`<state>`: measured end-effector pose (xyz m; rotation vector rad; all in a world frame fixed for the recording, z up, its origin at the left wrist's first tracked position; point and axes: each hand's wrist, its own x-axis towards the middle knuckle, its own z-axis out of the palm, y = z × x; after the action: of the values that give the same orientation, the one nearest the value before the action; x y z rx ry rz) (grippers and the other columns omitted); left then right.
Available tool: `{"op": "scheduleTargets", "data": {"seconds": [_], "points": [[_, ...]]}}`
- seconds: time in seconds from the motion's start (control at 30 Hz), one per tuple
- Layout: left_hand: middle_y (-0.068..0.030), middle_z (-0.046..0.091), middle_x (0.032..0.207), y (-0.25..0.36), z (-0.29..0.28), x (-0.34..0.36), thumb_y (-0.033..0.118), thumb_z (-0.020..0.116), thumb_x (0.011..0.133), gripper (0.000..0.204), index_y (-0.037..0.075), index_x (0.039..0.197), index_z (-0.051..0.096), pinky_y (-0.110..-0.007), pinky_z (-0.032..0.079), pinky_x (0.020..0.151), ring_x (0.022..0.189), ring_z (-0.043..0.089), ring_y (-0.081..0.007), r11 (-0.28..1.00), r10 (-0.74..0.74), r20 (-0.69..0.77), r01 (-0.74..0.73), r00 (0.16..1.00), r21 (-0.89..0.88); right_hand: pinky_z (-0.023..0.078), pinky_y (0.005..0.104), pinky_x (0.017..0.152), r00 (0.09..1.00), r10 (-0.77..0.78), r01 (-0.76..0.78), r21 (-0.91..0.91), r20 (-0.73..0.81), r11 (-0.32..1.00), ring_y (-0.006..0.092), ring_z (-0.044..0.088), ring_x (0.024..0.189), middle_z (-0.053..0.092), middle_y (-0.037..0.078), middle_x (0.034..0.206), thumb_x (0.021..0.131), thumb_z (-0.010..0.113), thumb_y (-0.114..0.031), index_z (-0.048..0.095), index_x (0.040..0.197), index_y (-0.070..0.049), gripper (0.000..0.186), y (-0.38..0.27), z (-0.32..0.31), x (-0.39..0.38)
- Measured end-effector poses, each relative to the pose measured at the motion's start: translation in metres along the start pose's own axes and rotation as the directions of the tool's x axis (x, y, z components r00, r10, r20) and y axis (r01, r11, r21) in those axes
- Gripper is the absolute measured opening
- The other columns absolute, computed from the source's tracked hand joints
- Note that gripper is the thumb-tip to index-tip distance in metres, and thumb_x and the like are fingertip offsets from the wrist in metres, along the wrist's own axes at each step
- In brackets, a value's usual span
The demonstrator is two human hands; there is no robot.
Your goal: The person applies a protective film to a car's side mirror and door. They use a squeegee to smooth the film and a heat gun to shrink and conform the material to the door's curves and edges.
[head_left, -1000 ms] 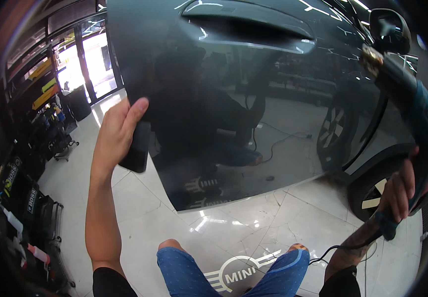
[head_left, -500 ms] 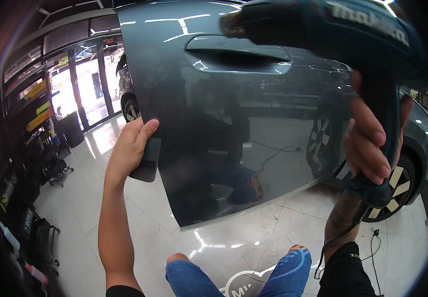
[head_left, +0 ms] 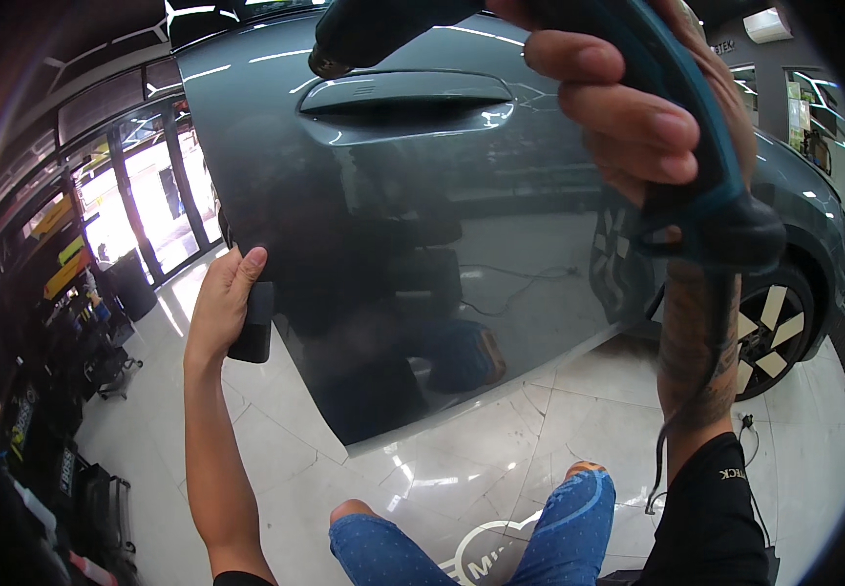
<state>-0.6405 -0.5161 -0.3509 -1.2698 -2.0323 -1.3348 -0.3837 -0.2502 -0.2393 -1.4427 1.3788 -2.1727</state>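
Note:
A grey-blue car door (head_left: 422, 244) with a recessed handle (head_left: 408, 93) stands open in front of me. At its left edge is my left hand (head_left: 219, 303), thumb up, fingers mostly hidden. A flat black squeegee (head_left: 254, 327) with rounded corners sticks out from under that hand. My right hand (head_left: 628, 117) wraps round the grip of a teal and black heat gun (head_left: 706, 195), raised in front of the door. The gun's metal nozzle points left, just above the handle's left part. The gun's upper body runs out of the picture's top.
Behind the door, on the right, is a car wheel (head_left: 774, 327) with pale spokes. A power cord (head_left: 672, 420) hangs from the heat gun. Carts and shelves with tools (head_left: 81, 469) line the left side. The floor (head_left: 501, 430) is glossy pale tile.
The heat gun and my right hand have moved up and left, bringing the nozzle over the door handle's left part. My left hand stays at the door edge as the view shifts slightly right.

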Motion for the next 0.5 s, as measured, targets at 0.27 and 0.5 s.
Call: {"op": "scheduleTargets", "data": {"seconds": [0.27,0.5], "points": [[0.005,0.032,0.069,-0.002,-0.001,0.001,0.04,0.048,0.096,0.043,0.008,0.071,0.037,-0.026,0.026,0.06,0.067,0.03,-0.0082,0.999,-0.01,0.021,0.009,1.0,0.049,0.044,0.0305,0.041,0.935,-0.145,0.1,-0.15,-0.323,0.984,0.0216,0.053,0.058,0.05,0.017,0.086,0.097,0.03,-0.052,0.037,0.125,0.011,0.07,-0.011,0.023,-0.023],[0.0075,0.029,0.065,-0.009,0.0,0.002,0.044,0.046,0.096,0.046,0.011,0.067,0.036,-0.025,0.02,0.053,0.06,0.025,-0.0054,1.0,0.0,0.024,-0.001,1.0,0.029,0.044,0.0278,0.042,0.799,-0.263,0.156,-0.235,-0.542,0.959,0.0175,0.05,0.057,0.05,0.013,0.084,0.096,0.035,-0.053,0.041,0.12,0.006,0.065,-0.019,0.031,-0.047]]}}
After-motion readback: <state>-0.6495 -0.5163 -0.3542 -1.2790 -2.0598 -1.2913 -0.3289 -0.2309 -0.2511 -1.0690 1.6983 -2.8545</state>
